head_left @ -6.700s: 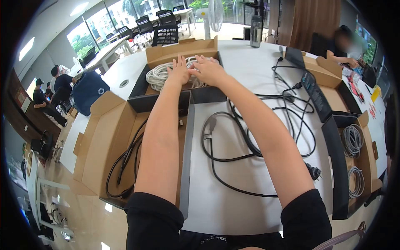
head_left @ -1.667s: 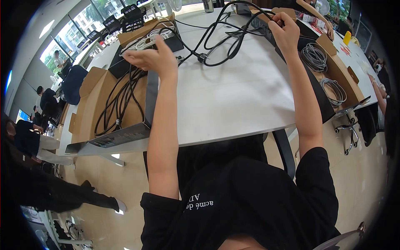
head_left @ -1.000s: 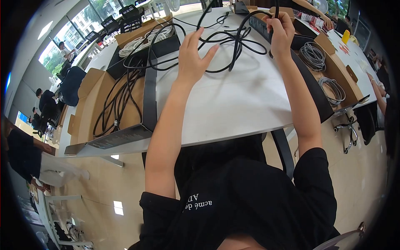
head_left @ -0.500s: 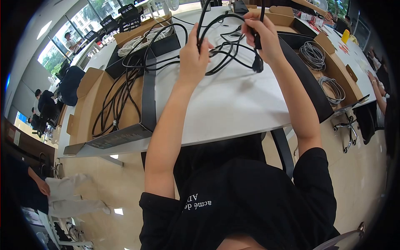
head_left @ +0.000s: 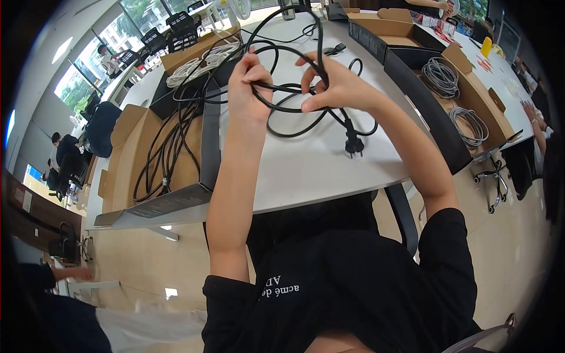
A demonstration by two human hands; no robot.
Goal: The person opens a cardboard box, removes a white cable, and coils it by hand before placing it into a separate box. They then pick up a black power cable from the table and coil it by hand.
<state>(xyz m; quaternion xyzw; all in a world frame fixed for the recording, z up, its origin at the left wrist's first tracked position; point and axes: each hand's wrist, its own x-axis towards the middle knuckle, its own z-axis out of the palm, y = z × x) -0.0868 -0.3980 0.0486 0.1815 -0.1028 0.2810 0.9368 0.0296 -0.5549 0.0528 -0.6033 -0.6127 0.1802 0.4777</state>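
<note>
My left hand (head_left: 250, 85) is closed around a black power cable (head_left: 320, 41), whose loops rise above and between both hands. Facing it, my right hand (head_left: 338, 87) curls its thumb and fingers around strands of the same cable. The cable's plug (head_left: 354, 143) hangs below my right hand with its prongs pointing toward me. Beyond the right hand, a black connector end (head_left: 335, 50) lies on the white table (head_left: 312, 170). Some strands inside my left palm are hidden.
To the left, an open cardboard box (head_left: 132, 159) holds several black cables (head_left: 170, 147); white cables (head_left: 206, 63) lie in a box behind it. A box on the right (head_left: 494, 112) contains two grey cable coils (head_left: 440, 77). Other people are around the room.
The hands have come down and closer to me, and the right hand has moved left toward the left one. The cable now forms a rounder loop, with the plug dangling nearer to me.
</note>
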